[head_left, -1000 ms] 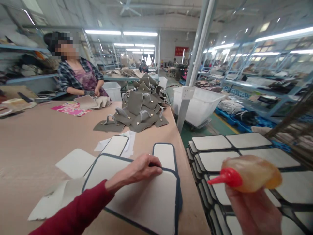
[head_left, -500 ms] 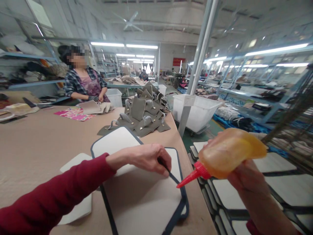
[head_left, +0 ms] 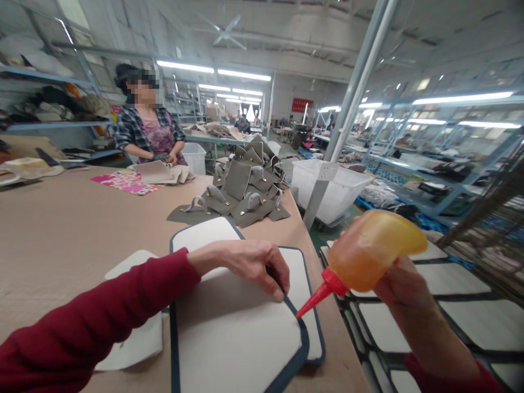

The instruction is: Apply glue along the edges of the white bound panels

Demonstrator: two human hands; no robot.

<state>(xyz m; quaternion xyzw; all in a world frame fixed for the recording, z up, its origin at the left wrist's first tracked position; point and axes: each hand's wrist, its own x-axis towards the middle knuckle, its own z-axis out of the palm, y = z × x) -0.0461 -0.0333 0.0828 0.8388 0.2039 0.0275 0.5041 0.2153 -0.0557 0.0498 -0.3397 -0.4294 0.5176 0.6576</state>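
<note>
My left hand (head_left: 257, 270) pinches the dark edging of a white panel (head_left: 233, 338) with rounded corners, fingers closed on its far right edge. That panel lies over other white, dark-edged panels (head_left: 295, 267) on the table, partly covering them. In my right hand (head_left: 403, 286) is a squeeze bottle (head_left: 360, 256) of amber liquid, tilted down to the left. Its red nozzle (head_left: 317, 300) points at the dark edging, just right of my left fingertips; the tip is at or very near the edging, and I cannot tell whether it touches.
A heap of grey pieces with handles (head_left: 241, 191) sits at the table's far edge. Pale pieces (head_left: 137, 338) lie at left. Stacked panels (head_left: 462, 278) and a white bin (head_left: 327, 188) stand right, beside a metal post (head_left: 317, 204). A co-worker (head_left: 153, 134) stands across the table.
The view has shifted slightly. The bottle has come a little left, and its nozzle tip is now at the dark edging near my left fingers. Both hands keep their holds.
</note>
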